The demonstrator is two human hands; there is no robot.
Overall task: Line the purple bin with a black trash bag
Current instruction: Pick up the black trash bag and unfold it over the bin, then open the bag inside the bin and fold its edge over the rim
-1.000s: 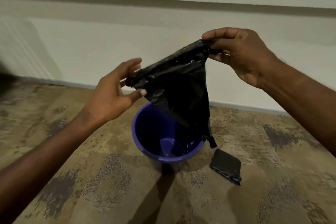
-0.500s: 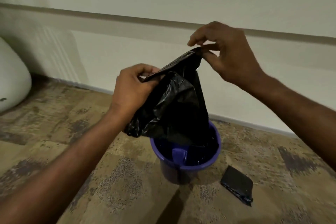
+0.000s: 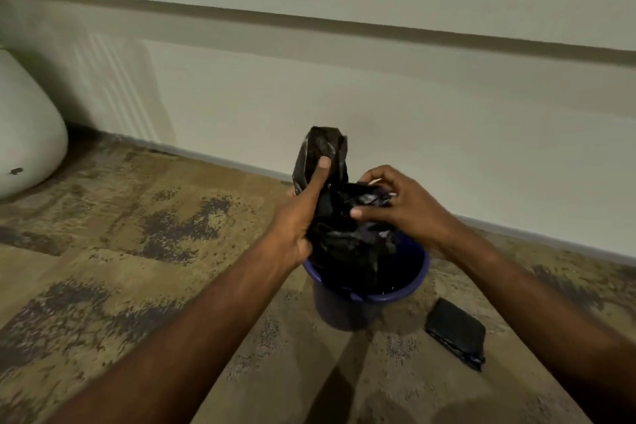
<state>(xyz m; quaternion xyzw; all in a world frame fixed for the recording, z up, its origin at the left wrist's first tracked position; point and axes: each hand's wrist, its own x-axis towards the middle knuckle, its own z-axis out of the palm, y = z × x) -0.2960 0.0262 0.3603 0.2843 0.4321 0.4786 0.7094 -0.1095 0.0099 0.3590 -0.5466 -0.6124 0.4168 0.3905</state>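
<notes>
The purple bin (image 3: 418, 274) stands on the patterned floor close to the wall. A crumpled black trash bag (image 3: 344, 244) hangs into its mouth, and one flap sticks up above the rim. My left hand (image 3: 297, 217) grips the bag's left side, thumb pressed on the raised flap. My right hand (image 3: 401, 205) pinches the bag's edge on the right, just above the bin. The bag's lower part hides most of the bin's inside.
A folded black bag packet (image 3: 456, 332) lies on the floor right of the bin. A white rounded object (image 3: 24, 144) sits at the far left against the wall (image 3: 344, 96). Mottled brown floor (image 3: 137, 251) spreads around the bin.
Both hands have come down from chest height to just above the bin, and the bag has gone from hanging stretched between them to bunched in the bin's mouth.
</notes>
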